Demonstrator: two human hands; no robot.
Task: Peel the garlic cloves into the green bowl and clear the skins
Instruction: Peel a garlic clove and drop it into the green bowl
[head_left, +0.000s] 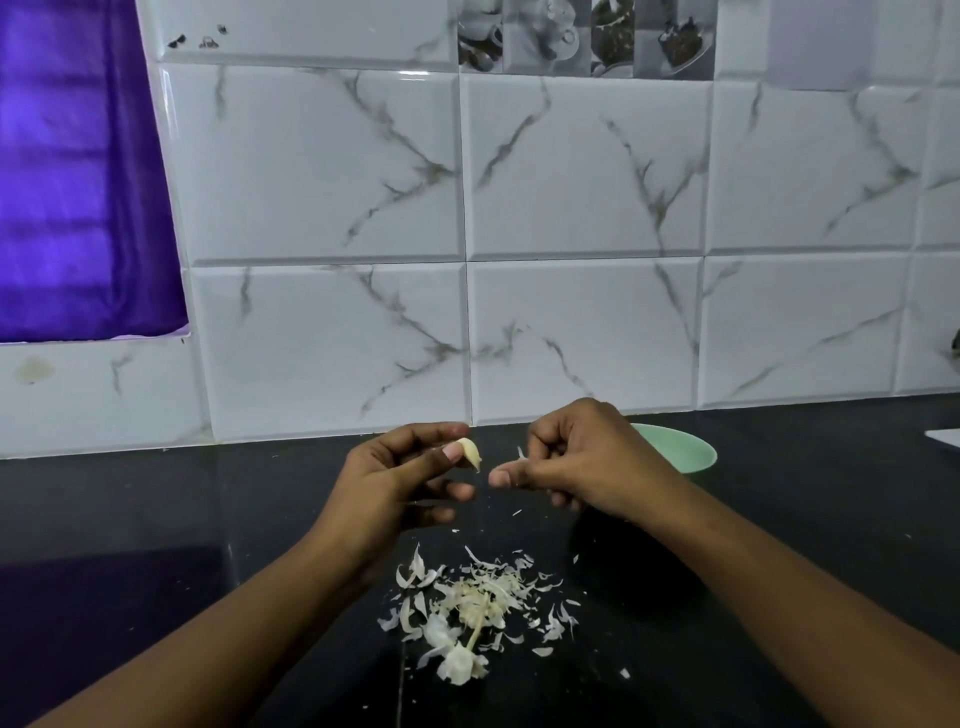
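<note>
Peeling in hand: my left hand (400, 480) pinches a nearly bare clove (470, 452), my right hand (584, 462) pinches a torn scrap of skin (521, 455); next, I judge, the clove drops into the green bowl (688, 453) near the back edge of the table (156, 519).

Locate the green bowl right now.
Head view, right of centre: the green bowl sits on the black counter by the tiled wall, partly hidden behind the right hand.
</note>
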